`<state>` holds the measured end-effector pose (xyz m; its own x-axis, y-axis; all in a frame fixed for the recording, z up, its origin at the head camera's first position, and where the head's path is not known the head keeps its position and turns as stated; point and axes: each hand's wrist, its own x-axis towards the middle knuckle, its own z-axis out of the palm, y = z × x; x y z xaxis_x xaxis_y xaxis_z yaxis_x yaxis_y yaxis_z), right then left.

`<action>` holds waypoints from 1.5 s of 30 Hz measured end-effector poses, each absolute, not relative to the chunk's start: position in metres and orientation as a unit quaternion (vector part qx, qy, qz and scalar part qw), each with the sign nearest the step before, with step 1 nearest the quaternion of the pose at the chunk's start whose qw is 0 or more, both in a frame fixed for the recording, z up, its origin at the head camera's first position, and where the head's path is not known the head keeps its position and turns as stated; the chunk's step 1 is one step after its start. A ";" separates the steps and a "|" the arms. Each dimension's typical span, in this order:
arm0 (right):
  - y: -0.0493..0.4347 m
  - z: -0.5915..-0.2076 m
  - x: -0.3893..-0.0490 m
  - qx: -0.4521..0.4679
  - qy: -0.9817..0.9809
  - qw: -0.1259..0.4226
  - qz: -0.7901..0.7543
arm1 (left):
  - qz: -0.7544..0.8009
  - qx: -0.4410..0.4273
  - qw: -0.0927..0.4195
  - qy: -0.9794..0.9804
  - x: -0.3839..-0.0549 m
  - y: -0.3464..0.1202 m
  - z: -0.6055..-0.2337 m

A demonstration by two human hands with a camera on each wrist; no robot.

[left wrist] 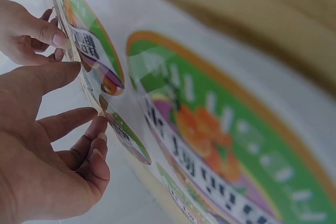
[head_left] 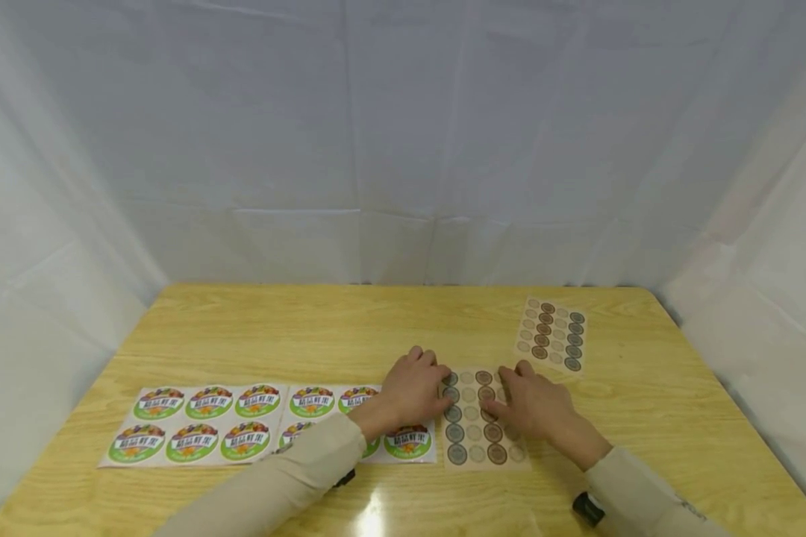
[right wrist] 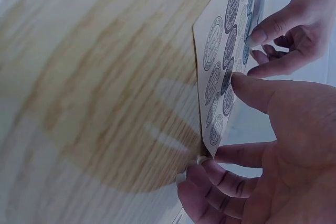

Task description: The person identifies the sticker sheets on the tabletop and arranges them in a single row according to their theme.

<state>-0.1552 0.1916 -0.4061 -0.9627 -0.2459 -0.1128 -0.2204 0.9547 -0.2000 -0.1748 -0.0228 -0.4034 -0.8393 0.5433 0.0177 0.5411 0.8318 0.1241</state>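
Note:
A beige sheet of small round stickers (head_left: 473,432), with grey-blue, pale and brown columns, lies flat on the table. My left hand (head_left: 410,391) touches its left edge with thumb and fingertips, palm over the fruit labels. On the sheet's right side rests my right hand (head_left: 537,406); in the right wrist view its thumb (right wrist: 247,88) presses the sticker face while the fingers sit at a corner. Left of the sheet lie two adjoining white sheets of oval fruit labels (head_left: 278,436), green and white with orange. My left forearm hides part of them.
Behind the right hand, a second beige sticker sheet (head_left: 551,335) lies slightly turned. The wooden table (head_left: 295,328) has white sheeting (head_left: 403,149) hanging at its back and sides. Black straps (head_left: 587,509) show under the sleeves.

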 end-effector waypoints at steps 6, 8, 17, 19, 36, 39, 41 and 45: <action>0.189 -0.406 -0.154 -0.132 0.987 0.054 -0.071 | 0.056 0.278 0.010 0.959 -0.174 -0.023 -0.403; 0.188 -0.406 -0.153 -0.135 0.987 0.052 -0.066 | 0.049 0.280 0.008 0.959 -0.174 -0.022 -0.401; 0.191 -0.407 -0.153 -0.141 0.985 0.062 -0.080 | 0.045 0.279 0.016 0.959 -0.175 -0.021 -0.402; 0.191 -0.407 -0.153 -0.139 0.985 0.066 -0.079 | 0.047 0.280 0.017 0.959 -0.175 -0.021 -0.402; 0.198 -0.408 -0.153 -0.164 0.980 0.070 -0.091 | 0.022 0.290 -0.004 0.957 -0.172 -0.023 -0.400; 0.200 -0.408 -0.155 -0.168 0.975 0.074 -0.121 | 0.025 0.291 -0.008 0.956 -0.172 -0.025 -0.399; 0.203 -0.407 -0.156 -0.173 0.971 0.079 -0.144 | 0.033 0.292 -0.008 0.956 -0.171 -0.026 -0.397; 0.209 -0.405 -0.158 -0.186 0.962 0.086 -0.181 | 0.048 0.293 -0.018 0.955 -0.171 -0.029 -0.392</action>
<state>-0.1576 0.2093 -0.4046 -0.9164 -0.3881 -0.0979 -0.3261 0.8659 -0.3794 -0.1707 -0.0287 -0.3919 -0.8273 0.5583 0.0622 0.5617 0.8232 0.0822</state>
